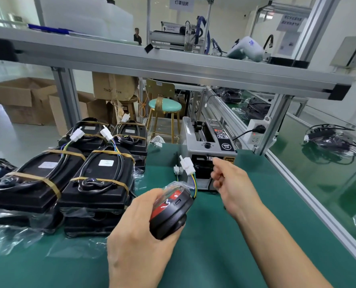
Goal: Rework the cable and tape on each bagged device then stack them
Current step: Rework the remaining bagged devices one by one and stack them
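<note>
The left hand [139, 231] has its grip curled round a bagged device [169, 210], holding it up off the green bench [224, 256] with the thumb under the lower edge and the fingers hidden behind it. The device shows a rounded black shell with a red panel on its face, all under glossy clear film, and thin coloured wires [193, 183] rise from its far end to two white connectors [186, 164] just above the grip. To the right of that hand, the right hand [231, 183] reaches toward the mouth of a grey tape dispenser [210, 146]; its fingers are curled in, thumb and forefinger close together at the slot, but whether they pinch a strip of tape cannot be told through the blur. Left of the left-hand grip sit the finished devices [98, 177]: four stacks in view, two near and two beyond, each top unit black, bagged, with a white label, a coiled black cable and two tan tape bands across it. The two near stacks show at least two units each. Further bagged units [331, 138] lie well off to the right of the right hand, beyond the aluminium rail [310, 196].
</note>
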### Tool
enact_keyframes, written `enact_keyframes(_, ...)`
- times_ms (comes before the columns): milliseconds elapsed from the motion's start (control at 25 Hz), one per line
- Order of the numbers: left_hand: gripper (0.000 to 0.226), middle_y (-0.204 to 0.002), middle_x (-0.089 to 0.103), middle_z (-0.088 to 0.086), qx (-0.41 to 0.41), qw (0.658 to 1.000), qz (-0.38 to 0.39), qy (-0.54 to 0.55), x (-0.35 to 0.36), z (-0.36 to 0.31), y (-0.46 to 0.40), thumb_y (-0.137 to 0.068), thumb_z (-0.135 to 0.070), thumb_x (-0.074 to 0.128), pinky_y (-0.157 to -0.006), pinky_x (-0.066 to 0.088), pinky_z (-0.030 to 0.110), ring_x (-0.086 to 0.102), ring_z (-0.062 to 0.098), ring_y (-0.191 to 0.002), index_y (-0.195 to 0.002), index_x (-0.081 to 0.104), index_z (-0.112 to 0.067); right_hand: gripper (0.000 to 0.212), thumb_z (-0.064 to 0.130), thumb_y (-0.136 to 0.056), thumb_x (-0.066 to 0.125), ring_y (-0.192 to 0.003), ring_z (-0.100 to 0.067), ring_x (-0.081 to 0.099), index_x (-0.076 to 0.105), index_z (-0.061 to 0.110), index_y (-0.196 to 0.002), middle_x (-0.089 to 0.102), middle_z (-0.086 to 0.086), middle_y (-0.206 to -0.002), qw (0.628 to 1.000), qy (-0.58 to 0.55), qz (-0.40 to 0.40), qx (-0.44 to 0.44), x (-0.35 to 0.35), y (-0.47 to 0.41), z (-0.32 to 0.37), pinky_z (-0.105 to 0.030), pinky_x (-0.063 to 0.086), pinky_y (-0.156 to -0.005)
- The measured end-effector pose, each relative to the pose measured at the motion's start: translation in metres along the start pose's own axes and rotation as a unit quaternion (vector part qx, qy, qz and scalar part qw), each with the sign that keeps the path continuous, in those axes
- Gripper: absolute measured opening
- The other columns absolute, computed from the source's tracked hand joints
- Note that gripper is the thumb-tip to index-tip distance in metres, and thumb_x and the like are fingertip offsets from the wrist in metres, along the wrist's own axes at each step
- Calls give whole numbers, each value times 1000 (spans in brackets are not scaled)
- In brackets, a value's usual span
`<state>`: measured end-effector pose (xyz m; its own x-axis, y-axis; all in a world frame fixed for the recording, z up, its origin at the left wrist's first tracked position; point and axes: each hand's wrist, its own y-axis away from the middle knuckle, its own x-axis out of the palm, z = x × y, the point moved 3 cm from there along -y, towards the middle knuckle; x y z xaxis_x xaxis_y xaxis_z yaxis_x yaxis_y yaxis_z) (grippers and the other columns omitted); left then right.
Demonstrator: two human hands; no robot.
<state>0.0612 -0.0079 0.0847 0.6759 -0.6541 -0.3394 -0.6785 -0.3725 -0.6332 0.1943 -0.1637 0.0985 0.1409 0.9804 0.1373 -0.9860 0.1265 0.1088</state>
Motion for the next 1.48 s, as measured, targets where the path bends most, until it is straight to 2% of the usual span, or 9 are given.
enact_keyframes(40, 59, -94, 67, -13, 12, 1000, -5, 0, 1, -2, -1, -53, -28, 84, -76, 43, 11, 59, 4, -82, -105, 59, -34, 16, 30, -84, 65, -70, -8, 60, 70, 18, -75, 66, 6, -78, 995, 28, 88, -33, -1, 23, 6, -21, 38, -68)
enact_keyframes(120, 59, -97, 67, -11, 27, 999, -4, -18, 4, -3, -1, -54, -24, 87, -76, 46, 20, 63, 8, -83, -107, 62, -31, 18, 37, -76, 67, -101, 8, 59, 74, 22, -81, 68, 16, -109, 965, 53, 250, -54, 2, 65, 15, -14, 39, -86)
enact_keyframes(200, 60, -97, 68, -8, 33, 998, 4, -46, 8, -4, 2, -51, -17, 92, -72, 47, 27, 67, 15, -82, -106, 68, -22, 14, 31, -78, 69, -115, 11, 51, 72, 20, -69, 61, 15, -122, 946, 61, 315, -44, 5, 86, 18, -4, 37, -85)
enact_keyframes(280, 58, -97, 68, -7, 39, 998, 1, -57, 10, -6, 4, -52, -16, 92, -70, 47, 28, 67, 17, -82, -105, 69, -19, 23, 16, -85, 68, -115, 10, 52, 69, 18, -62, 59, 9, -124, 949, 69, 303, -43, 3, 89, 19, 0, 38, -81)
enact_keyframes(400, 60, -99, 66, -13, 41, 998, -19, -41, 9, -8, 4, -56, -21, 90, -71, 47, 24, 65, 11, -83, -108, 62, -30, 26, 6, -85, 63, -111, 6, 56, 68, 16, -62, 59, 4, -122, 954, 70, 290, -40, 1, 87, 19, -1, 40, -78)
enact_keyframes(720, 55, -100, 65, -15, 49, 997, -32, -42, 9, -5, 6, -62, -29, 88, -74, 44, 14, 60, 3, -86, -110, 60, -31, 20, 5, -84, 64, -108, -4, 58, 69, 13, -67, 58, 2, -120, 954, 115, 276, -32, 7, 88, 21, -19, 40, -93)
enact_keyframes(960, 47, -100, 66, -14, 49, 997, -31, -45, 9, -6, 5, -66, -35, 81, -72, 47, 20, 64, 7, -85, -109, 64, -28, 24, 4, -83, 63, -94, 3, 59, 67, 14, -62, 59, 8, -107, 958, 125, 256, -43, 8, 89, 21, -14, 41, -85)
enact_keyframes(1360, 52, -102, 66, -14, 48, 997, -25, -49, 9, -6, 7, -63, -30, 86, -73, 47, 22, 65, 10, -86, -110, 64, -28, 25, 4, -83, 64, -94, -5, 60, 66, 15, -60, 62, 7, -105, 955, 170, 230, -83, 7, 87, 19, -27, 44, -93)
enact_keyframes(1480, 48, -101, 66, -12, 50, 997, -23, -46, 9, -7, 7, -64, -32, 80, -72, 48, 25, 66, 12, -86, -109, 65, -24, 26, 6, -81, 65, -92, -3, 60, 65, 17, -59, 62, 9, -103, 951, 192, 220, -103, 7, 87, 18, -27, 44, -92)
